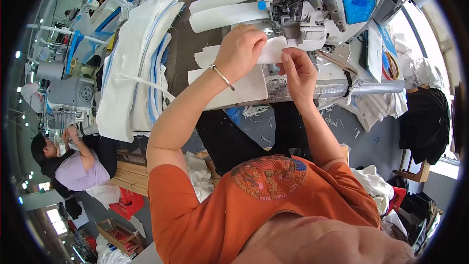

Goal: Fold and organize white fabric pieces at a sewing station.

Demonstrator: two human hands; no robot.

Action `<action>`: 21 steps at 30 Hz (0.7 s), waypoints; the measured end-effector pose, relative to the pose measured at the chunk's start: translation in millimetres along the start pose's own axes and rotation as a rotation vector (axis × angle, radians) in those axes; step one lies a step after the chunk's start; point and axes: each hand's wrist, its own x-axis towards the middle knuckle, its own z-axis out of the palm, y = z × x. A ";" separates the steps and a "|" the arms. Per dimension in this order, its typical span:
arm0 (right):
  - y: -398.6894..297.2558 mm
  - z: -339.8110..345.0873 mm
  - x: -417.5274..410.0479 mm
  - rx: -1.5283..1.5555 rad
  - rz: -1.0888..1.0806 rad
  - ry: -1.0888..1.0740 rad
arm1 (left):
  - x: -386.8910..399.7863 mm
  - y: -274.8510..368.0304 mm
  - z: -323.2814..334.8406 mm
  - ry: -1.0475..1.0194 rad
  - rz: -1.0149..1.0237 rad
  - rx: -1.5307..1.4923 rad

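A small strip of white fabric [273, 50] is stretched between my two hands, just in front of the presser area of a Jack overlock sewing machine [293, 11]. My left hand [242, 46], with a bangle on its wrist, grips the strip's left part from above; its fingertips are partly hidden. The strip's right end is pinched between thumb and fingers of my right hand [300, 73]. Beneath my left wrist a flat white fabric panel [238, 88] lies on the table. Further white pieces [227, 16] rest to the left of the machine head.
A tall stack of white and blue-edged fabric [128, 69] stands at the left. On the right are a ruler-marked table edge [329, 87], orange-handled scissors [392, 66] and hanging white cloth [381, 106]. Another person [78, 161] sits at a machine far left.
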 end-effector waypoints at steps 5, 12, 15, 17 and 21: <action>-1.9 -4.2 12.9 -0.108 0.033 -0.069 | 18.7 -19.4 6.1 -0.096 -0.106 -0.037; -8.5 -5.0 20.1 -0.351 -0.054 -0.150 | 23.8 -31.0 5.3 0.039 -0.025 0.181; -11.6 -12.3 15.3 -0.390 -0.079 -0.167 | 2.5 -16.9 -5.9 0.174 0.090 0.417; -7.3 -28.2 2.6 -0.395 -0.069 -0.194 | -24.7 1.0 -16.1 0.076 0.075 0.127; -2.2 -35.7 -24.8 -0.381 0.057 -0.276 | -88.9 4.6 7.3 -0.118 -0.026 -0.005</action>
